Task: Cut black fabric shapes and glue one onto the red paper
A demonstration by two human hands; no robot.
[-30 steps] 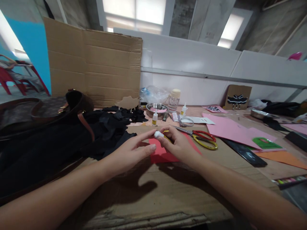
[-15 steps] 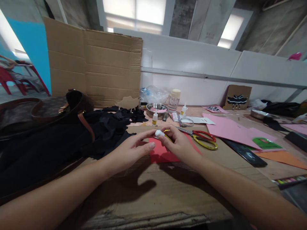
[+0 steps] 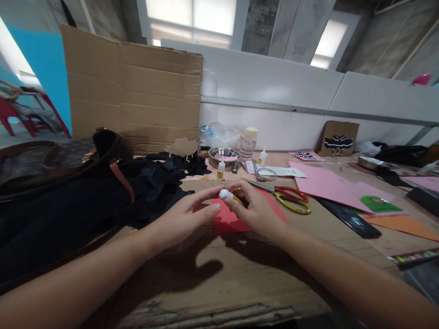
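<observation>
My right hand is closed around a small white-and-yellow tube. Its rounded white end points left, and my fingers cover most of the yellow part. Facing it, my left hand is open, thumb and index finger apart. The left index fingertip comes close to the white end; I cannot tell whether they touch. Below both hands lies a red sheet on the cardboard table cover. Just right of my right hand rest scissors with one red and one yellow handle.
Glue bottles, a metal bowl and a lidded cup stand behind the hands. On the left are black cloth and a brown bag. Pink sheets and a phone lie right.
The white-and-yellow tube and my right fingers have shifted slightly left. My left hand keeps nearly the same pose.
</observation>
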